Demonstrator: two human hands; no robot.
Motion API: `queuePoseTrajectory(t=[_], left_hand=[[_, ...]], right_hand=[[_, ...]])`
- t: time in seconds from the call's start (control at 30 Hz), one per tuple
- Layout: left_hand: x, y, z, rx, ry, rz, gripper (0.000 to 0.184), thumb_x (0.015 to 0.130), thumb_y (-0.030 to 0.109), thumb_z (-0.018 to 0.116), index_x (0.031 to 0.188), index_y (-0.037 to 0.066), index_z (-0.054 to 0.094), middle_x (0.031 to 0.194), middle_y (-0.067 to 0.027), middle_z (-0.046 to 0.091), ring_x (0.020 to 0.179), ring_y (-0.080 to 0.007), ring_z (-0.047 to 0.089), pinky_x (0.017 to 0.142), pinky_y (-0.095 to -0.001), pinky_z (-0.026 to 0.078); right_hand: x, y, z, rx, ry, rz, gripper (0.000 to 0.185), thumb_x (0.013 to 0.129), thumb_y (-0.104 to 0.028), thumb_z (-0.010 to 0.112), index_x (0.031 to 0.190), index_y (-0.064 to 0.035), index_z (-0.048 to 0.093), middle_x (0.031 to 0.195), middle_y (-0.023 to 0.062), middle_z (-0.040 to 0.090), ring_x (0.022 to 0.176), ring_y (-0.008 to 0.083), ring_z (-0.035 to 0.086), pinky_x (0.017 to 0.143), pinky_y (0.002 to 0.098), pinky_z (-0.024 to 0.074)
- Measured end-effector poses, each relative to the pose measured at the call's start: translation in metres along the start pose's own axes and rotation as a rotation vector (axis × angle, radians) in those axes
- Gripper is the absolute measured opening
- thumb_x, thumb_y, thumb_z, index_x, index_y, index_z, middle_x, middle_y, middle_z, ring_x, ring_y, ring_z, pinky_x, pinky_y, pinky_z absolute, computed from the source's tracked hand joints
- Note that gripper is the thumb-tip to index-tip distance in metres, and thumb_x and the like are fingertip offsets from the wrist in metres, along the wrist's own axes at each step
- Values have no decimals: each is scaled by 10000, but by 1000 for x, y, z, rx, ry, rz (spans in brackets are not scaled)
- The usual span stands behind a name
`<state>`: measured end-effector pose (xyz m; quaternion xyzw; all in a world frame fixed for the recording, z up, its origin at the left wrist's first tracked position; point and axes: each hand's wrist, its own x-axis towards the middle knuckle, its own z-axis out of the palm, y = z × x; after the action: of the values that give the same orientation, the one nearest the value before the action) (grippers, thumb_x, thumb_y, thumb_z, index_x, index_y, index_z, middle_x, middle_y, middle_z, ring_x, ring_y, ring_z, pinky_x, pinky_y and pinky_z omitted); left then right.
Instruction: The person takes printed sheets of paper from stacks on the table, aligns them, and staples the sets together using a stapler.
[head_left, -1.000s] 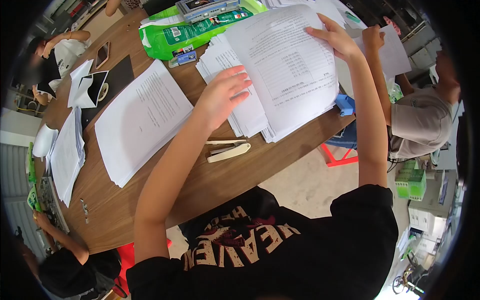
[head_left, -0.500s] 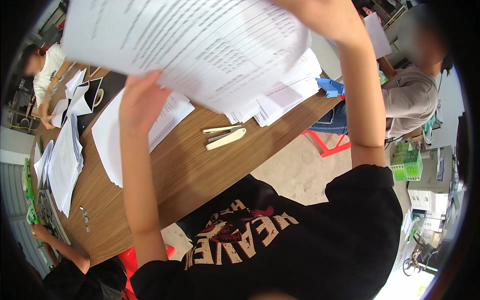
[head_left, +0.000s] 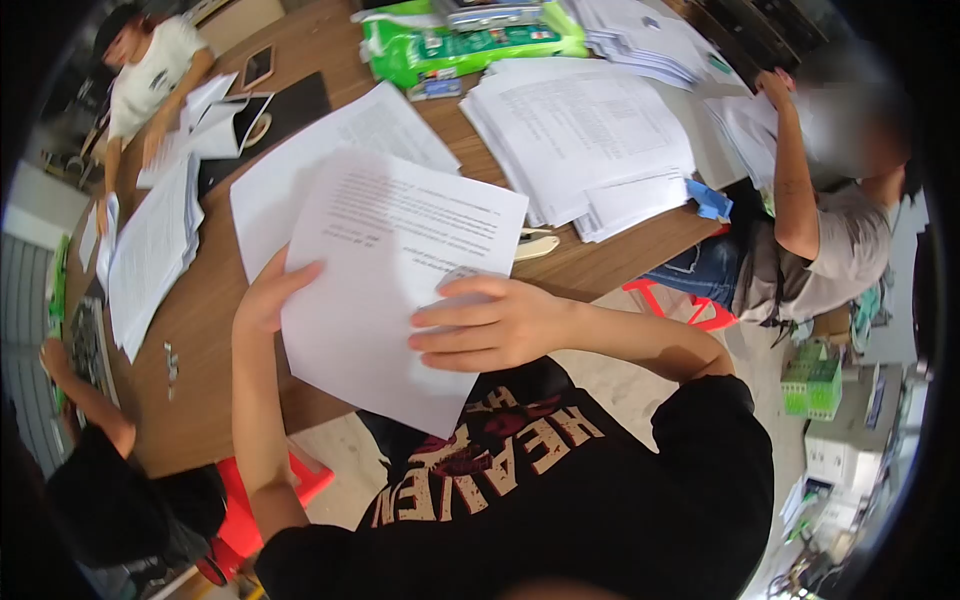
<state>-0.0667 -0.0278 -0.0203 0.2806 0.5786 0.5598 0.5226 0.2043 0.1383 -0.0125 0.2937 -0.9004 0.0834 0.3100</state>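
I've got the left hand [head_left: 275,292] pinching the paper [head_left: 345,320] by its left edge, thumb on top, the right hand [head_left: 500,325] open over its face. It's above the table's [head_left: 200,410] near edge, the stapler [head_left: 537,244] poking out past its right side.

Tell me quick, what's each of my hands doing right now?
Left hand: holding the printed paper by its left edge, thumb on top.
Right hand: open, fingers over the paper's face.
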Motion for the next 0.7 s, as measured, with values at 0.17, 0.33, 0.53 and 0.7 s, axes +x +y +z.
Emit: queuePoseTrajectory(t=[0.17, 0.33, 0.53, 0.7], left_hand=[[-18, 0, 13, 79, 146, 86, 461, 828, 110, 650, 1241, -6, 479, 1163, -106, 572, 1038, -176, 552, 877, -307, 457], [-30, -1, 17, 114, 139, 304, 371, 835, 91, 636, 1175, -15, 534, 1096, -94, 608, 1000, -164, 568, 865, -304, 458], [-38, 13, 22, 249, 97, 341, 394, 832, 84, 636, 1194, -23, 521, 1108, -87, 602, 1008, -151, 555, 873, -301, 449], [-53, 32, 20, 262, 44, 394, 366, 866, 123, 601, 1196, -15, 524, 1118, -75, 592, 1025, -141, 537, 885, -288, 436]], right_hand=[[-15, 8, 9, -151, -187, 323, 458, 755, -36, 565, 1186, -189, 557, 1359, 13, 441, 1285, 187, 378, 1064, 431, 278], [3, 25, -3, 412, 546, 884, 521, 797, -16, 602, 1294, -73, 459, 1393, 162, 361, 1310, 288, 325, 1065, 445, 264], [15, 49, 3, 1407, 865, 1143, 445, 877, -47, 573, 1287, 25, 417, 1306, 156, 457, 1205, 232, 442, 997, 370, 369], [23, 56, 5, 1279, 770, 1171, 423, 875, -32, 575, 1262, 49, 424, 1228, 145, 531, 1121, 200, 518, 923, 321, 439]])
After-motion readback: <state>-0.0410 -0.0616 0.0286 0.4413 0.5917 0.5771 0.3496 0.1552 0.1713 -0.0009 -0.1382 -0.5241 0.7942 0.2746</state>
